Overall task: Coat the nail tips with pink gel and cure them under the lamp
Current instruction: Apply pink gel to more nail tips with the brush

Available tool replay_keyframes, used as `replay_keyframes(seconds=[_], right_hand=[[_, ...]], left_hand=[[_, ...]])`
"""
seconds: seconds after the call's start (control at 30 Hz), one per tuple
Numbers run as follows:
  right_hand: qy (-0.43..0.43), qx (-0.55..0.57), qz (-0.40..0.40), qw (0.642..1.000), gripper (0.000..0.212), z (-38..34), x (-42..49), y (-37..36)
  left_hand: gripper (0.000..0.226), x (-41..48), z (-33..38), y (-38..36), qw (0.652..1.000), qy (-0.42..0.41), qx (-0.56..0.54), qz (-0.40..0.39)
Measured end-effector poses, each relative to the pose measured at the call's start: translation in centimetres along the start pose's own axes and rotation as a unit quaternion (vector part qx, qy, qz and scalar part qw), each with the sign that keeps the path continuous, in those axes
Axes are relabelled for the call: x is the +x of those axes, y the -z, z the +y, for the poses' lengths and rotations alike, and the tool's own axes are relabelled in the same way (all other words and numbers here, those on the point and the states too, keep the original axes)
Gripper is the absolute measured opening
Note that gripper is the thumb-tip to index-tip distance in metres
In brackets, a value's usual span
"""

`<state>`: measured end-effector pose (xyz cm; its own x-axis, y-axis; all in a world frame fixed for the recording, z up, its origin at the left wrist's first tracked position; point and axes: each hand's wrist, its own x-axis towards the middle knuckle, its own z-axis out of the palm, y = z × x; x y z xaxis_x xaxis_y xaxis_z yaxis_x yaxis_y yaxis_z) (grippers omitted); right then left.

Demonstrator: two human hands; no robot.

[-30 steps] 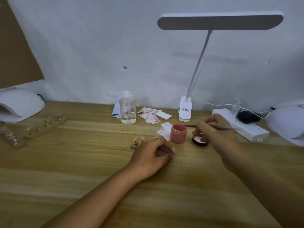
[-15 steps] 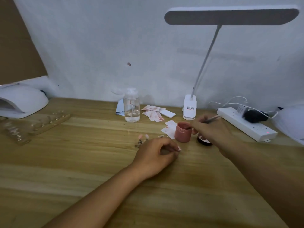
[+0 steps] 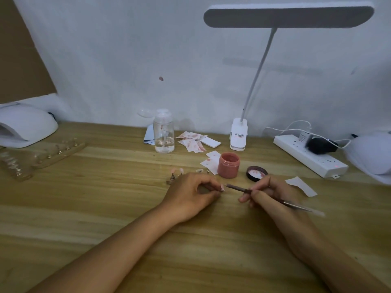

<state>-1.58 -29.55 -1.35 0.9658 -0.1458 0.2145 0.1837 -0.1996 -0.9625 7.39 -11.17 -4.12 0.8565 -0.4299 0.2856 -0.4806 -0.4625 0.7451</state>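
The left hand [image 3: 190, 193] rests on the wooden table [image 3: 84, 208] near its middle, thumb and forefinger curled and pinching a small pale nail tip [image 3: 222, 188] that points to the right. The right hand [image 3: 273, 193] lies just to the right of it, fingers curled round a thin dark brush [image 3: 239, 188] held like a pen. The bristle end of the brush reaches left to just beside the nail tip, and whether the two touch cannot be told. Its far end sticks out past the hand to the right, blurred. Behind the hands stands an open jar of pink gel [image 3: 229, 165], and its dark lid [image 3: 256, 173] lies just to the right of it, inside up and smeared with pink. Behind the left hand's knuckles a few more tips on small stands [image 3: 176, 173] show, two of them pink. A white curing lamp [image 3: 25, 125] sits at the far left edge of the table and a second white dome [image 3: 372, 153] at the far right. Between them along the wall are a clear bottle [image 3: 163, 134], pink-stained paper slips [image 3: 190, 141], a white desk lamp [image 3: 239, 134] and a power strip [image 3: 309, 157]. A wooden holder [image 3: 57, 153] lies near the left curing lamp, and a white paper scrap [image 3: 301, 186] lies right of the right hand.
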Motion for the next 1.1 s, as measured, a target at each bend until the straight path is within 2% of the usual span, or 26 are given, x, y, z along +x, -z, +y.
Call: replay_keyframes(seconds=[0.37, 0.6, 0.77, 1.1], right_hand=[[-0.001, -0.036, -0.021, 0.999, 0.001, 0.06, 0.12, 0.07], [0.023, 0.020, 0.011, 0.999, 0.005, -0.57, -0.26, 0.09], [0.015, 0.044, -0.013, 0.999, 0.012, -0.81, -0.48, 0.05], [0.008, 0.002, -0.031, 0.999, 0.009, -0.49, -0.60, 0.13]], left_hand=[[0.010, -0.02, 0.09, -0.03, 1.000, -0.002, 0.003, 0.001], [0.015, -0.01, 0.11, 0.04, 1.000, -0.010, -0.011, -0.006], [0.023, -0.06, 0.28, 0.26, 0.999, -0.027, -0.033, -0.006], [0.022, -0.13, 0.21, 0.18, 1.000, -0.026, -0.008, -0.005]])
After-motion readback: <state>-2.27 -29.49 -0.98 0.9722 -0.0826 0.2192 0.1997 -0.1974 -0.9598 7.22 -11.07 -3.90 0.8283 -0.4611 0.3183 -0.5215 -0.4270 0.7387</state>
